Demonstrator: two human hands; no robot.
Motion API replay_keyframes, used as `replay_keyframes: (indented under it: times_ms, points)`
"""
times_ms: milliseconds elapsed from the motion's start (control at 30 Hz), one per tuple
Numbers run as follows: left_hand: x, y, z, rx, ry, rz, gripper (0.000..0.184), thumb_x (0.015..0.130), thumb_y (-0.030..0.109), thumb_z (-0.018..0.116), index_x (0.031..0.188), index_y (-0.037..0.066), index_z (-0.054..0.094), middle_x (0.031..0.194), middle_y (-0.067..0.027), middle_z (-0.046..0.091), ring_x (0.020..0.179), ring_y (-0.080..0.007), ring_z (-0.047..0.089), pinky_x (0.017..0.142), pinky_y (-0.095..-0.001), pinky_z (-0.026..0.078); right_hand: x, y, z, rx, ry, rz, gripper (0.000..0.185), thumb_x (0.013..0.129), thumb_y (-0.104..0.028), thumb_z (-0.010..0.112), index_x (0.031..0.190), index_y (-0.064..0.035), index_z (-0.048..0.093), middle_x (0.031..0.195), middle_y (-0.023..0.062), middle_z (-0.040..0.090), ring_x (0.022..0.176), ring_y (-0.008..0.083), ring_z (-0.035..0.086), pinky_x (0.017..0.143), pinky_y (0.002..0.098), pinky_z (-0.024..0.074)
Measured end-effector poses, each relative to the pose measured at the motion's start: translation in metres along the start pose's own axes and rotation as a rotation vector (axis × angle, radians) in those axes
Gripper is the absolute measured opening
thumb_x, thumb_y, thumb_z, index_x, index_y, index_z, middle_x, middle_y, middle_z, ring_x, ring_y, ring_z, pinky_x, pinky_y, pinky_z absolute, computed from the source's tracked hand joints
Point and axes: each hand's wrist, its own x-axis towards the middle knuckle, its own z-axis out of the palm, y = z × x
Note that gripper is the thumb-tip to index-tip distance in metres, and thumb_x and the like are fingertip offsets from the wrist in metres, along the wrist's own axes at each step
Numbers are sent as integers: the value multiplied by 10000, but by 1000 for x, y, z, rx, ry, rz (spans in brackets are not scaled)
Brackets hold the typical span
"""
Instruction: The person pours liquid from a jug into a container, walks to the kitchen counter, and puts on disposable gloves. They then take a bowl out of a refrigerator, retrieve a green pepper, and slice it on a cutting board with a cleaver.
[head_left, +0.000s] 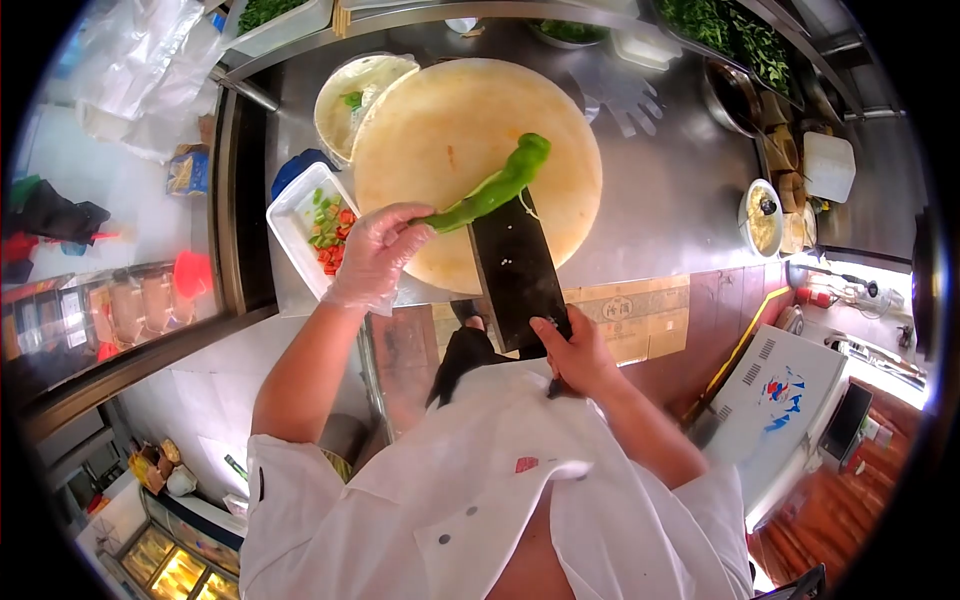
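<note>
A long green pepper (487, 195) is pinched at its narrow end by my left hand (380, 250), which wears a clear plastic glove. The pepper's thick end points up and right over the round cutting board (440, 120). My bare right hand (575, 350) grips a wide, dark cleaver (515, 265) near its handle. The blade lies across the board's front edge, its far end just under the pepper, with small pale bits on its face. Left of the board, a white tray (283, 222) holds chopped green and red pepper pieces (328, 232).
A lined tub (335, 85) stands at the board's upper left. On the steel counter (690, 190) lies a clear glove (630, 105). A bowl of pale food (762, 222) sits at the right, near a metal bowl (728, 98). Flattened cardboard (630, 320) lies below the counter.
</note>
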Motion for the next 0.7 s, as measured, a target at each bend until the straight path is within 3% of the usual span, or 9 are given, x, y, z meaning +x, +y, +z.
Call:
replay_keyframes:
  times_ms: [67,167,267,367,467,567,700]
  points:
    - [4,-2,1,-256,115,-243,280,951,115,683,1188,-22,621,1057,-82,669,905,-156,652,834,-269,527,-2,-3,0,2,0,-19,302,974,-300,664,976,-19,556,594,5,520,469,92,478,440,278,387]
    - [26,-21,-5,-501,236,-281,283,964,140,672,1175,-35,605,1053,-102,666,875,-162,659,810,-274,542,3,2,-3,-23,29,-59,321,966,-320,672,983,-17,568,603,8,530,481,92,494,448,278,403]
    - [56,-54,-18,-541,339,-338,262,974,149,659,1162,-25,610,1052,-101,664,855,-173,660,784,-277,548,9,-5,-7,-74,95,-37,363,935,-353,701,957,-4,602,648,46,590,502,134,531,483,317,447]
    - [86,-100,-55,-379,303,-368,245,985,182,647,1146,-2,629,984,-73,664,846,-155,655,746,-271,543,36,2,-12,-217,130,-119,377,929,-349,702,946,13,596,664,85,607,522,181,551,521,343,467]
    - [97,-83,-55,266,407,-447,213,964,200,656,1100,36,652,941,-100,682,838,-216,676,740,-329,542,43,5,-15,-226,155,-91,390,926,-350,697,945,26,593,682,125,620,569,225,576,581,365,485]
    - [93,-80,-68,1097,304,46,184,916,195,665,1036,56,665,920,-161,685,854,-321,675,750,-418,532,29,13,-24,-183,166,-110,405,932,-356,687,947,36,590,719,155,632,636,247,589,633,374,491]
    - [100,-44,-38,1277,215,321,157,889,183,648,998,74,675,947,-197,677,878,-399,648,773,-469,517,15,44,-43,-232,257,-33,404,935,-336,685,957,55,586,782,189,644,697,267,581,672,376,491]
